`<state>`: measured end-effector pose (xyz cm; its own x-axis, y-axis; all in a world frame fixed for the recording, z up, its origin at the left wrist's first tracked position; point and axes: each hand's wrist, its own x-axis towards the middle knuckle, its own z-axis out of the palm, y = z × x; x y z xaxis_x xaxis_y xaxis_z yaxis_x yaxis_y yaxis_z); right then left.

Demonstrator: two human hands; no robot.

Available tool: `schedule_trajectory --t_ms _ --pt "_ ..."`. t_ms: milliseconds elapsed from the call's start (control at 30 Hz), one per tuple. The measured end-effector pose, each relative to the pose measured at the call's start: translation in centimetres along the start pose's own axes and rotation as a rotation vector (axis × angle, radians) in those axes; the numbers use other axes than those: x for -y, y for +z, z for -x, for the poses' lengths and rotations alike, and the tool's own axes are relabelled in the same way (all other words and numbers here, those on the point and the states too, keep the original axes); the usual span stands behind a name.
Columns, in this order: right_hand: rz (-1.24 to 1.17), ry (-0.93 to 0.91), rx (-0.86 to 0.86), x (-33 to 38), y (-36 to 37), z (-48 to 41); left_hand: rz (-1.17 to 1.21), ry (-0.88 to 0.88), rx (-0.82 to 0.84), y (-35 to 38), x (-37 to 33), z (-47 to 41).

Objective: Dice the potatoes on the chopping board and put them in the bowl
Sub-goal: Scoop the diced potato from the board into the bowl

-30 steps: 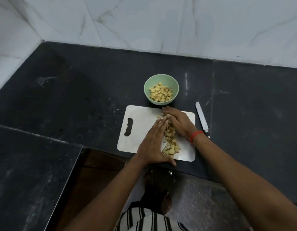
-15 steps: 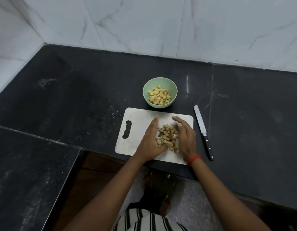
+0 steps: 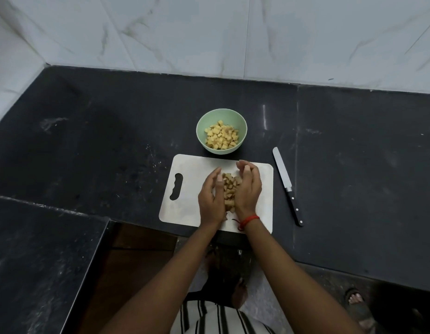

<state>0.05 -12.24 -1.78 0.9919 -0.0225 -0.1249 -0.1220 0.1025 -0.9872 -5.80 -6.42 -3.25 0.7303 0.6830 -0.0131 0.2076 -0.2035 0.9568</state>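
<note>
A pile of diced potato pieces (image 3: 229,189) lies on the white chopping board (image 3: 190,184) at the counter's front edge. My left hand (image 3: 210,201) and my right hand (image 3: 249,189) cup the pile from either side, fingers curved round it and palms facing each other. The heels of both hands are close together and hide the near part of the pile. Just beyond the board stands the pale green bowl (image 3: 201,127), partly filled with yellow potato cubes (image 3: 221,138).
A knife (image 3: 285,183) with a black handle lies on the dark counter (image 3: 112,145) right of the board, blade pointing away. The marble wall (image 3: 233,34) rises behind. The counter steps forward on the left, and a sandalled foot shows bottom right.
Both hands have swept the scattered potato pieces together and closed in on the pile from either side. The knife and the bowl have stayed where they were.
</note>
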Motion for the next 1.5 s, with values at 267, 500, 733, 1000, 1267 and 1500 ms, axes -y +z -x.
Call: schedule_trajectory --t_ms 267,500,733,1000,1267,1500 --pt "0.241 -0.172 0.181 -0.9 -3.1 1.2 -0.212 0.132 0.159 0.5 0.4 -1.1" --pt "-0.063 0.187 -0.024 -0.6 0.6 1.9 -0.016 -0.036 0.093 1.7 -0.8 -1.3" --pt "-0.339 0.438 -0.186 0.6 1.8 1.3 0.511 -0.425 0.044 1.8 -4.1 -2.0" --pt "-0.459 0.427 -0.119 2.9 2.0 0.1 0.643 -0.364 0.070 1.7 -6.5 -3.1" --pt "-0.554 0.508 -0.106 3.8 2.1 -0.5 0.710 -0.412 0.067 1.8 -7.4 -3.2" --pt "-0.495 0.395 -0.025 8.0 6.6 -6.4 0.775 -0.283 0.049 2.4 -11.8 -10.3"
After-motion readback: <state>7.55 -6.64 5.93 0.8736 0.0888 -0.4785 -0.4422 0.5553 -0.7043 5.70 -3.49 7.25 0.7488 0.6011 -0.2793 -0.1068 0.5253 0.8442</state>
